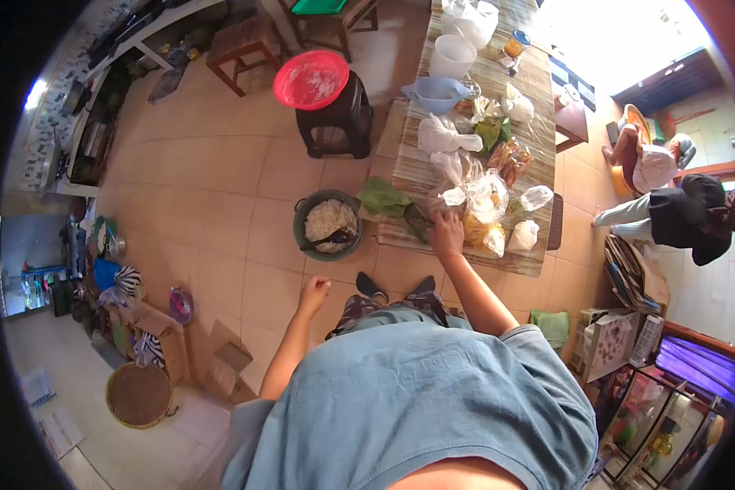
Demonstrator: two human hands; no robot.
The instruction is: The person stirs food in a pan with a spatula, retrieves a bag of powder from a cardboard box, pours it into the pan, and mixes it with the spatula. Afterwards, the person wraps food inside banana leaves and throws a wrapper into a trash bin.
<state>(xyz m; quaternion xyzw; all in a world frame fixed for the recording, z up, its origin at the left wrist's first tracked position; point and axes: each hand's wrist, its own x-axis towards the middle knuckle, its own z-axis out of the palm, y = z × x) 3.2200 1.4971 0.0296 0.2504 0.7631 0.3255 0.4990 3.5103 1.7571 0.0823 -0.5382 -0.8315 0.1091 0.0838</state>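
Note:
My right hand (446,234) reaches onto the near left part of the table (510,260), at the plastic bags of food (486,198); what its fingers touch is too small to tell. Green leaves (386,198) lie just left of it, over the table's edge. My left hand (315,287) hangs in the air with curled fingers, and nothing shows in it. Beyond it stands a dark green basin (327,247) of white rice (330,219) with a dark spoon in it.
A red basin (311,79) rests on a black stool (335,122). Farther along the table are a blue colander (437,94) and a white container (452,57). Two people (694,216) are at the right. A round woven tray (139,395) lies lower left.

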